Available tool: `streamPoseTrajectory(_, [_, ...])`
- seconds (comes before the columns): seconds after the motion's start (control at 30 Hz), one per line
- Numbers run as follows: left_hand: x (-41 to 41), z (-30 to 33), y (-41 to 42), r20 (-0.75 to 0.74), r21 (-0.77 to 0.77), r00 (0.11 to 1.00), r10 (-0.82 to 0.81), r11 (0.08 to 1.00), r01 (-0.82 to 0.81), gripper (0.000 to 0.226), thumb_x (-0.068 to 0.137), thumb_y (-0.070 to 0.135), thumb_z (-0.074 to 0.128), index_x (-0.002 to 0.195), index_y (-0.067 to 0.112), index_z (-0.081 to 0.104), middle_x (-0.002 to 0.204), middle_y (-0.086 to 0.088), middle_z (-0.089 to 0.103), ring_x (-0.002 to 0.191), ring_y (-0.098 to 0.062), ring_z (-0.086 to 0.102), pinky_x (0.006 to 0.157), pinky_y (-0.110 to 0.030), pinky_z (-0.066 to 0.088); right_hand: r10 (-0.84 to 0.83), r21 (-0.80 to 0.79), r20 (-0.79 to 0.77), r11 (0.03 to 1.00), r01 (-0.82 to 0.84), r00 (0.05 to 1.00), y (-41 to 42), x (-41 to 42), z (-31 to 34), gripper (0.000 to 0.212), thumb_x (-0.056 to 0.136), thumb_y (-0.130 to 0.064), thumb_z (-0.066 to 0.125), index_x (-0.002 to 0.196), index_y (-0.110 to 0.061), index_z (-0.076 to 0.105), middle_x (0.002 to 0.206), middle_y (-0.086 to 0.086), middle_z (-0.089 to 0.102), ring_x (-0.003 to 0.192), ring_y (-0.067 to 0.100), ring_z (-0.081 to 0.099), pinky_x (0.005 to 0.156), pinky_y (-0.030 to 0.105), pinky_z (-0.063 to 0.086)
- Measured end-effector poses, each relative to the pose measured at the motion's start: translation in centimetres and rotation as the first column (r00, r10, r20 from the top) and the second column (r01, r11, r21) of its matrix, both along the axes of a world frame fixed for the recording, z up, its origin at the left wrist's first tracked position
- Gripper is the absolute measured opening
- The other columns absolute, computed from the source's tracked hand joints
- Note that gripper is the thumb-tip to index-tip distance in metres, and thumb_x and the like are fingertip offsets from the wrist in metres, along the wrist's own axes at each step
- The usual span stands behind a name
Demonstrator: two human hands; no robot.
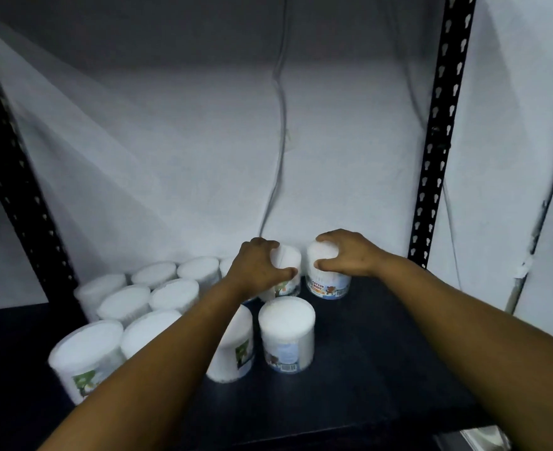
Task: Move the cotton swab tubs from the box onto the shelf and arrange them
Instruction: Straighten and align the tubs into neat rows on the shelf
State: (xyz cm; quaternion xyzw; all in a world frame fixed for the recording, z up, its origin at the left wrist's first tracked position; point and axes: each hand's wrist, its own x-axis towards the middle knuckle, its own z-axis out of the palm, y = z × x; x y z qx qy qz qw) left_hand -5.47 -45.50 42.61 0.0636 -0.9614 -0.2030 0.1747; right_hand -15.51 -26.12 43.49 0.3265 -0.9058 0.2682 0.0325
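My left hand (258, 267) grips the top of a cotton swab tub with a green label (287, 271) at the back of the dark shelf (382, 353). Right beside it, my right hand (346, 255) clasps the lid of a tub with a blue "Cotton Buds" label (328, 286). Both tubs stand upright on the shelf near the wall. Another blue-label tub (286, 336) stands in front of them. Several more white tubs (158, 297) are packed in rows on the left, partly hidden by my left forearm. The box is out of view.
A white wall (203, 157) closes the back of the shelf, with a thin cable (280, 125) hanging down it. Black perforated uprights stand at the left (18, 190) and right (437, 125). The right half of the shelf surface is bare.
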Motion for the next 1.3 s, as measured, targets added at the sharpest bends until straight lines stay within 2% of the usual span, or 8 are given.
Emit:
streamPoseTrajectory(0.23, [-1.9, -0.9, 4.7, 0.054, 0.030, 0.996, -0.070, 0.997, 0.069, 0.077, 0.071, 0.052, 0.071, 0.135, 0.015, 0.048, 0.138, -0.009, 0.047, 0.129, -0.026, 0.040, 0.106, -0.034, 0.035, -0.071, 0.044, 0.049, 0.997, 0.069, 0.996, 4.6, -0.6, -1.6, 0.066, 0.077, -0.042, 0.071, 0.136, -0.024, 0.047, 0.142, 0.000, 0.045, 0.128, 0.019, 0.044, 0.100, 0.028, 0.039])
streamPoseTrajectory(0.37, [-2.6, -1.9, 6.4, 0.120, 0.012, 0.988, -0.097, 0.995, 0.096, 0.070, 0.076, 0.048, 0.070, 0.134, 0.017, 0.048, 0.137, -0.009, 0.046, 0.128, -0.026, 0.039, 0.103, -0.033, 0.035, -0.076, 0.064, 0.077, 0.995, 0.072, 0.994, 6.2, -1.0, -2.3, 0.065, 0.078, -0.041, 0.071, 0.137, -0.025, 0.046, 0.142, 0.000, 0.044, 0.128, 0.019, 0.043, 0.099, 0.029, 0.039])
streamPoseTrajectory(0.6, [-2.9, -3.4, 7.0, 0.198, 0.000, 0.975, -0.106, 0.994, 0.108, 0.078, 0.076, 0.051, 0.070, 0.140, 0.016, 0.043, 0.142, -0.009, 0.043, 0.131, -0.025, 0.039, 0.105, -0.032, 0.033, -0.058, 0.056, 0.130, 0.997, 0.051, 0.990, 6.9, -1.4, -3.9, 0.066, 0.076, -0.039, 0.073, 0.136, -0.026, 0.047, 0.142, -0.002, 0.044, 0.128, 0.017, 0.043, 0.101, 0.030, 0.042])
streamPoseTrajectory(0.83, [-2.9, -3.1, 6.9, 0.259, 0.026, 0.955, -0.142, 0.990, 0.140, 0.079, 0.077, 0.051, 0.070, 0.141, 0.016, 0.040, 0.146, -0.006, 0.039, 0.131, -0.021, 0.040, 0.106, -0.032, 0.033, -0.031, 0.048, 0.119, 0.999, 0.026, 0.992, 7.0, -1.5, -4.6, 0.069, 0.078, -0.040, 0.072, 0.139, -0.023, 0.044, 0.145, -0.001, 0.042, 0.131, 0.017, 0.040, 0.104, 0.028, 0.035])
streamPoseTrajectory(0.97, [-2.1, -3.2, 7.1, 0.250, -0.110, 0.965, -0.077, 0.988, 0.107, 0.084, 0.074, 0.064, 0.065, 0.141, 0.020, 0.038, 0.141, -0.005, 0.043, 0.127, -0.025, 0.041, 0.103, -0.039, 0.039, -0.042, 0.051, -0.014, 0.998, 0.042, 0.999, 7.7, -0.2, -5.2, 0.080, 0.079, -0.053, 0.068, 0.145, -0.021, 0.035, 0.151, 0.000, 0.034, 0.139, 0.018, 0.029, 0.114, 0.033, 0.023])
streamPoseTrajectory(1.1, [-1.6, -3.8, 7.7, 0.210, -0.285, 0.977, 0.039, 0.958, 0.023, 0.079, 0.077, 0.067, 0.057, 0.137, 0.018, 0.042, 0.135, -0.008, 0.045, 0.123, -0.028, 0.042, 0.098, -0.040, 0.039, -0.048, 0.124, -0.219, 0.989, 0.077, 0.975, 8.2, 0.8, -6.8, 0.071, 0.081, -0.054, 0.063, 0.141, -0.020, 0.042, 0.145, 0.001, 0.042, 0.135, 0.019, 0.034, 0.114, 0.033, 0.023])
streamPoseTrajectory(1.2, [-1.6, -3.9, 8.0, 0.195, -0.288, 0.979, 0.054, 0.958, 0.005, 0.071, 0.083, 0.060, 0.056, 0.137, 0.016, 0.043, 0.134, -0.009, 0.045, 0.122, -0.027, 0.043, 0.097, -0.039, 0.039, -0.039, 0.150, -0.243, 0.986, 0.077, 0.969, 8.1, 0.8, -7.3, 0.063, 0.086, -0.048, 0.060, 0.139, -0.019, 0.044, 0.143, 0.003, 0.045, 0.133, 0.020, 0.036, 0.112, 0.032, 0.024])
streamPoseTrajectory(1.3, [-1.8, -3.6, 8.0, 0.223, -0.205, 0.975, 0.024, 0.978, 0.022, 0.068, 0.084, 0.053, 0.060, 0.138, 0.014, 0.042, 0.135, -0.009, 0.044, 0.122, -0.027, 0.044, 0.097, -0.037, 0.041, -0.035, 0.147, -0.240, 0.987, 0.072, 0.970, 8.0, 0.8, -6.9, 0.059, 0.086, -0.044, 0.061, 0.137, -0.016, 0.047, 0.140, 0.004, 0.048, 0.130, 0.021, 0.040, 0.110, 0.030, 0.028])
